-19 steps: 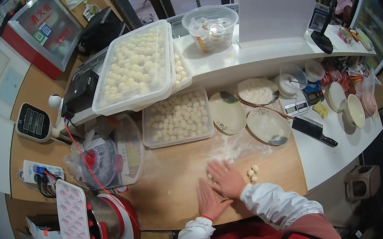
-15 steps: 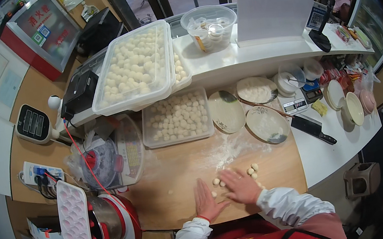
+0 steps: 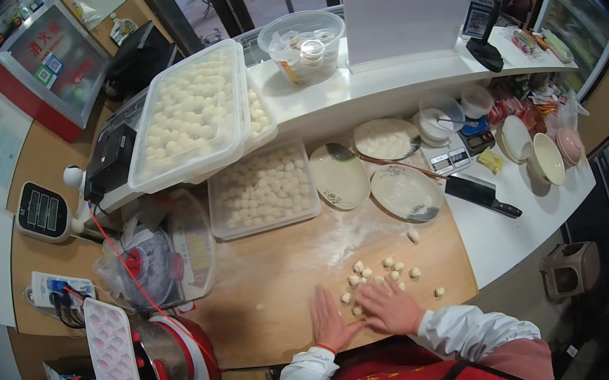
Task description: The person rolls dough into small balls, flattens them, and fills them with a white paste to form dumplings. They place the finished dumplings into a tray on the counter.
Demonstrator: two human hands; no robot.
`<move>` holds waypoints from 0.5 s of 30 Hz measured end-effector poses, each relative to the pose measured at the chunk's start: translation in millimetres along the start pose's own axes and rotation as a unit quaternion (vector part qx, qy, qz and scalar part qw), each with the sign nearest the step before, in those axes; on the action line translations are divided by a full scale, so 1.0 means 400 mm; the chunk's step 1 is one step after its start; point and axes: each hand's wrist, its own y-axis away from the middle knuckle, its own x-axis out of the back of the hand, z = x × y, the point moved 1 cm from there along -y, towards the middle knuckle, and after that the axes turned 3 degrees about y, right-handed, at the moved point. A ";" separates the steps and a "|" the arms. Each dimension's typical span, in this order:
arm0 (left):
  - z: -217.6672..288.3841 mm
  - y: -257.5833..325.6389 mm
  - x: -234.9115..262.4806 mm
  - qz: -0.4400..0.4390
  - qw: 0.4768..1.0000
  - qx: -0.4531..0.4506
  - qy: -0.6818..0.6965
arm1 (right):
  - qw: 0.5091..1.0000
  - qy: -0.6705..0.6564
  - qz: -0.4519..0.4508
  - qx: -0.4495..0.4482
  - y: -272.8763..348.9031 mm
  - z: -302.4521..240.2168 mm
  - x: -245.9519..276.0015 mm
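Note:
Small pale dough pieces [image 3: 415, 272] lie scattered on the floured wooden board [image 3: 262, 334], with one apart near the board's right side. My right hand [image 3: 391, 309] rests palm down at the near edge of this cluster, its fingers stretched toward the far side and partly over some pieces. Beside it, my left hand [image 3: 331, 323] lies on the board with fingers extended, just left of the nearest pieces. Neither hand grips anything that I can see; what lies under the right palm is hidden.
Beyond the board stand a tub of dough balls [image 3: 266, 191], patterned plates [image 3: 341, 177] and a lidded tub [image 3: 187, 113] on the ledge. A cleaver [image 3: 478, 192] lies to the right, by small scales [image 3: 451, 161]. A mixer [image 3: 188, 355] stands left.
The dough pieces have spread from a few near my right hand to a wider scatter. My right hand has pulled slightly nearer to me. The whole view has shifted a little.

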 end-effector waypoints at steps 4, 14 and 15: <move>0.045 -0.004 -0.035 -0.032 0.999 -0.025 -0.034 | 0.998 0.041 -0.029 -0.025 0.076 0.045 0.014; 0.141 -0.149 -0.097 0.021 0.995 -0.083 -0.053 | 0.966 -0.067 0.153 -0.198 -0.096 0.155 0.003; 0.134 -0.147 -0.088 0.007 0.997 -0.072 -0.028 | 0.983 -0.035 0.134 -0.117 -0.102 0.134 -0.002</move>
